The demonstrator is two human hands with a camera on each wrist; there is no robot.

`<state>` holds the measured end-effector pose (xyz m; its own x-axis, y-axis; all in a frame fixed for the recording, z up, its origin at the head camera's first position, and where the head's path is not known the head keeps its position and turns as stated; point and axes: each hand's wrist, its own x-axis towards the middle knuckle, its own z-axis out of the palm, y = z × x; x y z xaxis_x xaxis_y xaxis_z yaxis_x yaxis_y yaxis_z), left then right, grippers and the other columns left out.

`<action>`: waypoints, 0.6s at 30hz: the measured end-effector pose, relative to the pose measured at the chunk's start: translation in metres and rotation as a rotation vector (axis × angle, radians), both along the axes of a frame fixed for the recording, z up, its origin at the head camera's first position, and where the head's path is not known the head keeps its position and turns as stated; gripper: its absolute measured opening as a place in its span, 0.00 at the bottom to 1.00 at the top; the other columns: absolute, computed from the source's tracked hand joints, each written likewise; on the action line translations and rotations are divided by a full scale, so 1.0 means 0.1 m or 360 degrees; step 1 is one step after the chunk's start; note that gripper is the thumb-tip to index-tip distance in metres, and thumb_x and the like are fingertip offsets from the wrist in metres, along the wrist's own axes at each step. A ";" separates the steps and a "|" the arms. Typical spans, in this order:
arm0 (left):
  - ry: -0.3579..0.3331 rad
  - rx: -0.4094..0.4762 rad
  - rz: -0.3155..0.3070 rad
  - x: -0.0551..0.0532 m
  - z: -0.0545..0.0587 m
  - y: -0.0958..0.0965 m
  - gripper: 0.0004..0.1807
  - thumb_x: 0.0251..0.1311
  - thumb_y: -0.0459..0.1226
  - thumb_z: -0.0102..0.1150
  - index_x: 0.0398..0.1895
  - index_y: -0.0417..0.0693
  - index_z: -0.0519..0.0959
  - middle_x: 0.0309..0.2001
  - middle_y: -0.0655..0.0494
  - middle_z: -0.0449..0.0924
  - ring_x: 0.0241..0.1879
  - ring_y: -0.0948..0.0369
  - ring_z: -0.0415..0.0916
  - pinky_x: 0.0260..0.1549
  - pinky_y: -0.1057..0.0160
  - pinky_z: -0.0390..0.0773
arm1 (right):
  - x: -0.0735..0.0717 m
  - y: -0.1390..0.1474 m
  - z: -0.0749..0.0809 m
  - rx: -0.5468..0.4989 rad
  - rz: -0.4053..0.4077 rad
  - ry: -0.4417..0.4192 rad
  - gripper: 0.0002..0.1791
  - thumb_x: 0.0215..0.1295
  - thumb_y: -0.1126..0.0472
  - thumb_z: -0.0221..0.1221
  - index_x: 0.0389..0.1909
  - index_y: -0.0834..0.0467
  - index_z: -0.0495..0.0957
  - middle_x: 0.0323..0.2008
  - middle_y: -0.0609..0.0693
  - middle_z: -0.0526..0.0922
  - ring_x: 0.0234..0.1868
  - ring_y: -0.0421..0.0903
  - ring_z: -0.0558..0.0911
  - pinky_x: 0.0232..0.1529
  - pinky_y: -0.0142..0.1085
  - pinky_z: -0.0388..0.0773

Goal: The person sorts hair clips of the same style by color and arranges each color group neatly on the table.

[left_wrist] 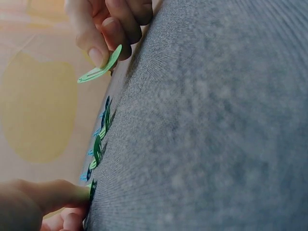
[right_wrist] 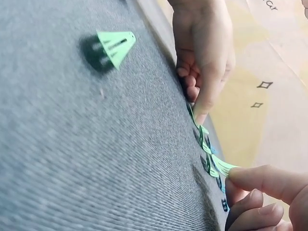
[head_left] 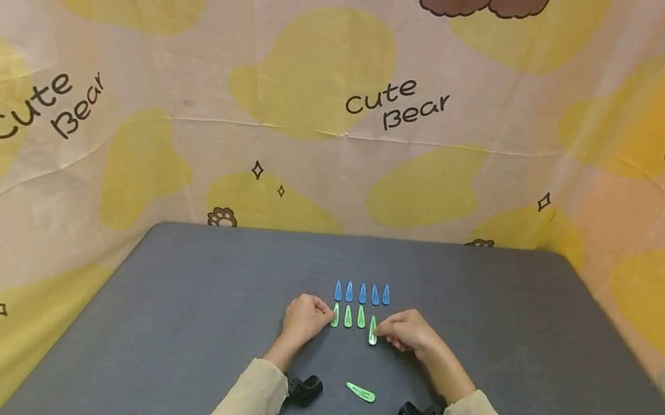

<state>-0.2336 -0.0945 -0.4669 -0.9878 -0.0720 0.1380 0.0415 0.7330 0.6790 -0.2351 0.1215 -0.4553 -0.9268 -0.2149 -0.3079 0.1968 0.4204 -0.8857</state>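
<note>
My right hand [head_left: 409, 330] pinches a green snap hair clip [head_left: 373, 330] between thumb and forefinger. In the left wrist view this held clip [left_wrist: 101, 72] is tilted and raised above the table. My left hand [head_left: 306, 317] has its thumb and forefinger on the leftmost green hair clip [head_left: 335, 316], its other fingers curled under. Between the hands two more green hair clips [head_left: 348, 317] lie side by side. Just behind them runs a row of several blue hair clips [head_left: 362, 292], all pointing away from me.
One loose green hair clip [head_left: 360, 392] lies sideways nearer to me, between my wrists. Black bands [head_left: 305, 390] sit on both wrists. The grey table [head_left: 191, 330] meets a printed cloth backdrop [head_left: 313, 75] at its far edge.
</note>
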 end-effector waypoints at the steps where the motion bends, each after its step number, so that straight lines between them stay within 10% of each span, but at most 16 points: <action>1: -0.0002 0.0001 0.0002 0.00 0.00 0.00 0.07 0.47 0.34 0.65 0.16 0.41 0.83 0.15 0.51 0.81 0.15 0.65 0.65 0.21 0.66 0.66 | -0.01 0.00 0.00 0.0008 -0.0007 0.0004 0.07 0.52 0.64 0.65 0.19 0.63 0.79 0.10 0.40 0.68 0.13 0.34 0.64 0.18 0.27 0.60; 18: -0.0019 -0.0002 0.0021 -0.02 -0.01 0.00 0.08 0.47 0.35 0.65 0.15 0.43 0.83 0.15 0.53 0.81 0.16 0.65 0.66 0.21 0.66 0.66 | -0.18 -0.03 -0.02 0.0074 -0.0158 -0.0021 0.10 0.51 0.65 0.66 0.15 0.60 0.78 0.07 0.40 0.66 0.10 0.35 0.62 0.15 0.28 0.58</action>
<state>-0.2355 -0.0946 -0.4683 -0.9884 -0.0845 0.1263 0.0239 0.7343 0.6784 -0.2528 0.1181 -0.4572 -0.9387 -0.1075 -0.3276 0.2508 0.4391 -0.8627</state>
